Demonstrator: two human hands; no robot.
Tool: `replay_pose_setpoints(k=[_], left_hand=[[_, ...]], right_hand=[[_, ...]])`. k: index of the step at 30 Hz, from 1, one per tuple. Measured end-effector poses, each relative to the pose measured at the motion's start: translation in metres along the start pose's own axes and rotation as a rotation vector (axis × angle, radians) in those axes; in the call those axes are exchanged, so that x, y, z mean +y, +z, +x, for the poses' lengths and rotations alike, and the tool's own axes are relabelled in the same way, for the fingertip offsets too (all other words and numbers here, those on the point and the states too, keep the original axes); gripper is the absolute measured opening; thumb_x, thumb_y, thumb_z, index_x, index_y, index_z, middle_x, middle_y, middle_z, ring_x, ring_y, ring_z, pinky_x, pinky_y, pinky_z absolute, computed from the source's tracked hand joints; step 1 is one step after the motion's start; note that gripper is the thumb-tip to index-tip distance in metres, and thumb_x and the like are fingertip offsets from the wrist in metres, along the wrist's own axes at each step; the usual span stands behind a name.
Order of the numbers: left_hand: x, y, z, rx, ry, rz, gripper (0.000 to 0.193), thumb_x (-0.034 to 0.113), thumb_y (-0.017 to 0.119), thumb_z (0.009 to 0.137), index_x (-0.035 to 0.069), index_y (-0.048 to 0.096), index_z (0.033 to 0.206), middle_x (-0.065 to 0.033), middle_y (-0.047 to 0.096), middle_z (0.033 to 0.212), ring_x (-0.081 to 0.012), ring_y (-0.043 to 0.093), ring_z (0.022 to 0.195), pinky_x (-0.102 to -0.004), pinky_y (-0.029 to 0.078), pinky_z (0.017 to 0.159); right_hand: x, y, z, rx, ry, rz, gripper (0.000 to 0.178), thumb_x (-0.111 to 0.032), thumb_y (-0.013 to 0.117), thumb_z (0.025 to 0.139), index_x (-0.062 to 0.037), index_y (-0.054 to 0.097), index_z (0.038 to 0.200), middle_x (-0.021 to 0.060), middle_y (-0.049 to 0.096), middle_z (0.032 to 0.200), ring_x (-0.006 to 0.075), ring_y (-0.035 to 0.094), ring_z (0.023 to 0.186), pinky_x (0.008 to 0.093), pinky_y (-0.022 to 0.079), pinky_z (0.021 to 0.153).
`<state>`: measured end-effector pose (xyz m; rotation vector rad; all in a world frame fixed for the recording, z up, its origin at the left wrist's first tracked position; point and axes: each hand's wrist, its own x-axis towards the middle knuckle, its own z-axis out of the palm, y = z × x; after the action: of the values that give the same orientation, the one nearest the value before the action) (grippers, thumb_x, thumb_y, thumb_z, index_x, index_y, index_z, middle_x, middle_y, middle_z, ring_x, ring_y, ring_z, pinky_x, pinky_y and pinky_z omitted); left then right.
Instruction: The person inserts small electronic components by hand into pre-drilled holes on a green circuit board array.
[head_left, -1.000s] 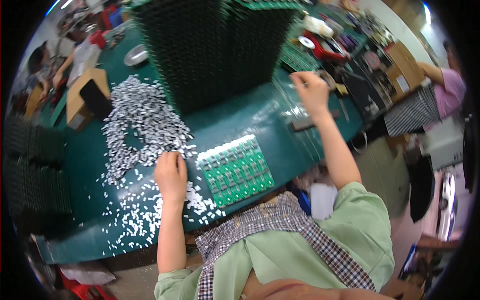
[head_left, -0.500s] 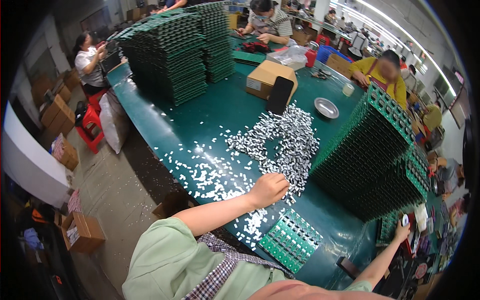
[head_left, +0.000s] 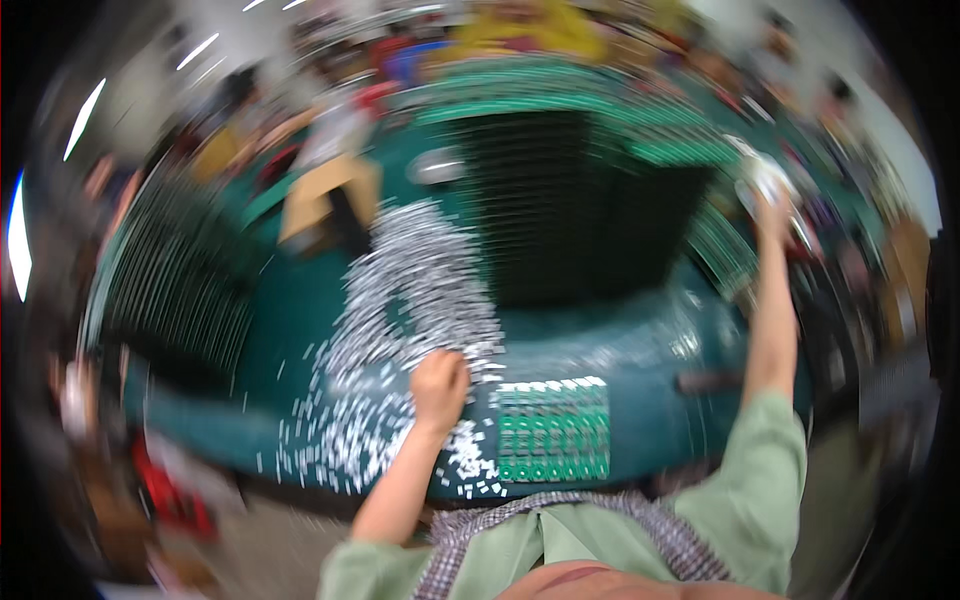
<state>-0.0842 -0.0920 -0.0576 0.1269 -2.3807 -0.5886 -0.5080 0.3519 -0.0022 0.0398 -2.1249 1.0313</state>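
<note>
My left hand (head_left: 440, 388) is closed above the near edge of a pile of small white rectangular pieces (head_left: 425, 260); what its fingers hold, if anything, is hidden. Just to its right, a green circuit board panel (head_left: 553, 435) lies flat on the table, with a row of white pieces along its far edge. My right arm stretches far out to the right. At its end my right hand (head_left: 770, 212) meets a whitish object (head_left: 766, 178), too smeared by motion to name, and its fingers are blurred.
Tall stacks of green circuit boards stand ahead (head_left: 590, 215) and at the left (head_left: 185, 290). A cardboard box (head_left: 310, 205) with a dark phone (head_left: 348, 222) against it and a metal dish (head_left: 437, 165) sit beyond the pile. A dark bar (head_left: 710, 381) lies at the right.
The whole view has swung to the right and is blurred. My left hand stays closed near the white pieces; my right hand remains stretched out by the whitish object. The panel still lies flat.
</note>
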Motion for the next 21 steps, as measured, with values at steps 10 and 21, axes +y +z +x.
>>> replay_pose_setpoints(k=[10,21], left_hand=[[0.032,0.017,-0.001,-0.075,-0.001,-0.045,0.008,0.004,0.059,0.08,0.001,0.062,0.087,-0.0104,0.059,0.085,-0.0276,0.056,0.079,-0.0363,0.044,0.071],[0.006,-0.003,0.004,-0.016,0.06,-0.002,0.034,0.009,0.065,0.07,0.006,0.061,0.104,-0.0152,0.056,0.106,-0.0328,0.053,0.099,-0.0412,0.043,0.086]], right_hand=[[-0.022,-0.115,-0.007,-0.009,0.882,1.24,0.032,-0.024,0.059,0.084,-0.0121,0.057,0.114,0.0043,0.062,0.111,0.0219,0.061,0.099,0.0382,0.051,0.087],[-0.063,-0.151,-0.156,-0.534,1.384,2.044,0.042,-0.023,0.064,0.08,-0.0012,0.056,0.115,0.0062,0.056,0.091,0.0141,0.049,0.065,0.0243,0.046,0.057]])
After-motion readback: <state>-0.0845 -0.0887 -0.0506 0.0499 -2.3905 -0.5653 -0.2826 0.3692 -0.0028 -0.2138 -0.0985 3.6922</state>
